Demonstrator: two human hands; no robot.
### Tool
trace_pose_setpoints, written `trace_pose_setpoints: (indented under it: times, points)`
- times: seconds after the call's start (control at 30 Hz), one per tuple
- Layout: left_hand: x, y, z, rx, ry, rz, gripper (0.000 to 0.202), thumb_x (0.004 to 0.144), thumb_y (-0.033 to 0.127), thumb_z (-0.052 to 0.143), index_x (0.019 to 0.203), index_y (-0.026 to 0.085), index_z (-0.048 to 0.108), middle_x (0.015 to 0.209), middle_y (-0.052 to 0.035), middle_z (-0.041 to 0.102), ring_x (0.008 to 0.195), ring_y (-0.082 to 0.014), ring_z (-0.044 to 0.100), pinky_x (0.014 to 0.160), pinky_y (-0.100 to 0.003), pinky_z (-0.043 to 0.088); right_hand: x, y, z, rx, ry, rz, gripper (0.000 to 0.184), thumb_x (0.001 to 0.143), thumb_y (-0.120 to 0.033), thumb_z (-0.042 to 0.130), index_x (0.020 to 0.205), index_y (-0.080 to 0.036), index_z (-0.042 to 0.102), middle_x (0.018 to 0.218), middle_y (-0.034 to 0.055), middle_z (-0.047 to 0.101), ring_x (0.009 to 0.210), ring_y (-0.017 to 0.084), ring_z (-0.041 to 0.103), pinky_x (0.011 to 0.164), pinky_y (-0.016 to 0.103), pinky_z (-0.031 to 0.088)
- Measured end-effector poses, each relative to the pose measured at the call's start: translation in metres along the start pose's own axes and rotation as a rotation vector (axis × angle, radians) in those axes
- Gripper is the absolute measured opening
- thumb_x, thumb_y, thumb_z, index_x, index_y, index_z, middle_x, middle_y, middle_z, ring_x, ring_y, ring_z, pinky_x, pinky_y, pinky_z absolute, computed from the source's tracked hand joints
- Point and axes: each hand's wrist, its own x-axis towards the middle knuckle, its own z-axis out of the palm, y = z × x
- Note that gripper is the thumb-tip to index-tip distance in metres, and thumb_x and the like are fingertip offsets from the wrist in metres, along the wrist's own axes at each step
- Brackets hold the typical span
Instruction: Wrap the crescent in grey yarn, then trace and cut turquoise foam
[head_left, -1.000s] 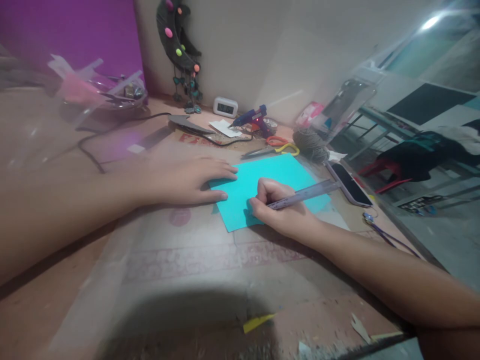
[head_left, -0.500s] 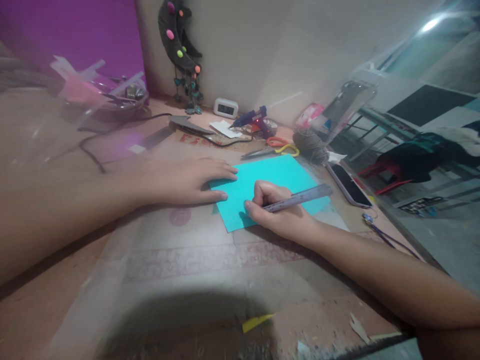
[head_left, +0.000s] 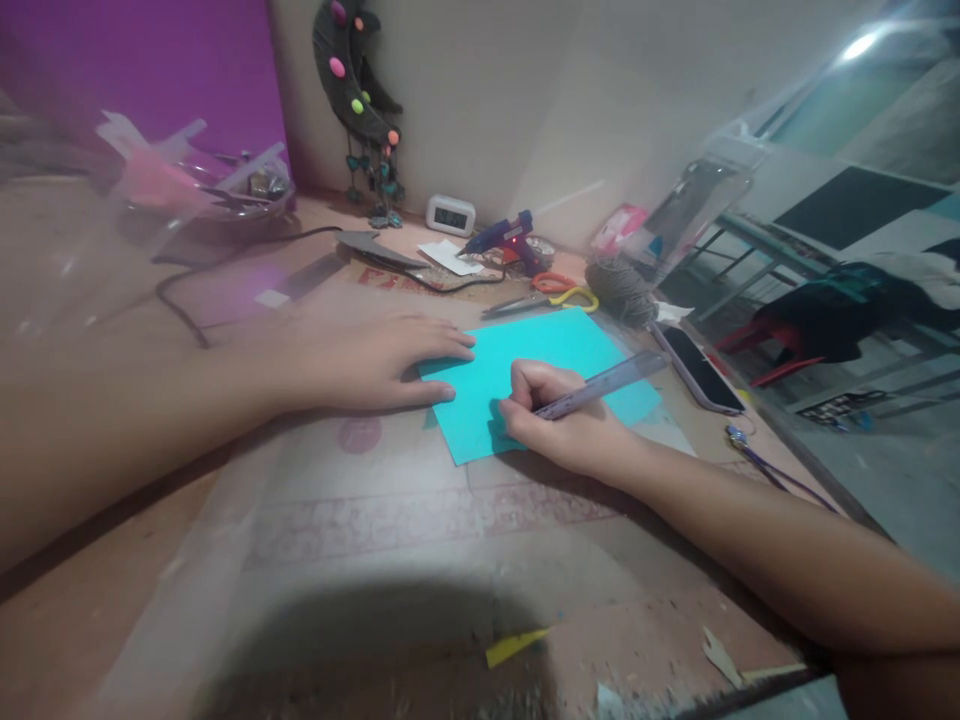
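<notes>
A sheet of turquoise paper (head_left: 555, 345) lies at a slant on the work table in the head view. My left hand (head_left: 405, 360) rests flat at its left edge, fingers stretched out, thumb and fingertips on the paper. Over the lower middle of the sheet, my right hand (head_left: 559, 405) is closed round a greyish pen (head_left: 611, 382). The pen's back end leans up to the right; its tip is hidden behind my fingers. No marks on the paper can be made out.
Behind the paper lie scissors (head_left: 544, 300), a blue glue gun (head_left: 502, 240), a white digital clock (head_left: 451, 215) and grey yarn (head_left: 621, 288). A phone (head_left: 697, 368) lies to the right near the table edge. A plastic-wrapped bowl (head_left: 217, 195) stands back left. A yellow scrap (head_left: 516, 647) is in front.
My right hand has shifted slightly to the right over the paper, and the pen's back end has tipped a little higher. My left hand and the paper stay in place.
</notes>
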Motion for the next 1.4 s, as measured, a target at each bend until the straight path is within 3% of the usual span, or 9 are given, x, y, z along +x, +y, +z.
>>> trace_pose_setpoints:
  times: [0.2,0.43,1.4]
  points:
    - [-0.0003,0.0007,-0.0001,-0.009,-0.006,0.000,0.056,0.101,0.057,0.051,0.146,0.024,0.057,0.156,-0.0079,0.055,0.149,-0.0280,0.044,0.123,-0.045,0.033,-0.0021,0.0025,-0.0031,0.088,0.104,0.031,0.028,0.084,-0.030,0.060,0.065,-0.025,0.039,0.059,-0.0063,0.042,0.059,0.012,0.040,0.056,0.027,0.031]
    - [-0.0002,-0.0003,0.0007,0.003,0.015,0.008,0.056,0.101,0.058,0.049,0.145,0.025,0.057,0.155,-0.0070,0.056,0.148,-0.0266,0.045,0.123,-0.042,0.033,-0.0061,0.0040,-0.0020,0.005,0.017,-0.013,0.029,0.082,-0.029,0.060,0.063,-0.024,0.039,0.056,-0.0074,0.040,0.052,0.010,0.034,0.051,0.027,0.026]
    - [0.0004,-0.0007,0.0008,0.021,0.000,0.005,0.057,0.101,0.056,0.049,0.145,0.021,0.057,0.155,-0.0084,0.057,0.148,-0.0275,0.046,0.123,-0.043,0.032,-0.0029,-0.0007,-0.0044,-0.044,-0.040,-0.028,0.026,0.078,-0.025,0.054,0.060,-0.026,0.035,0.054,-0.0069,0.036,0.052,0.011,0.035,0.050,0.026,0.026]
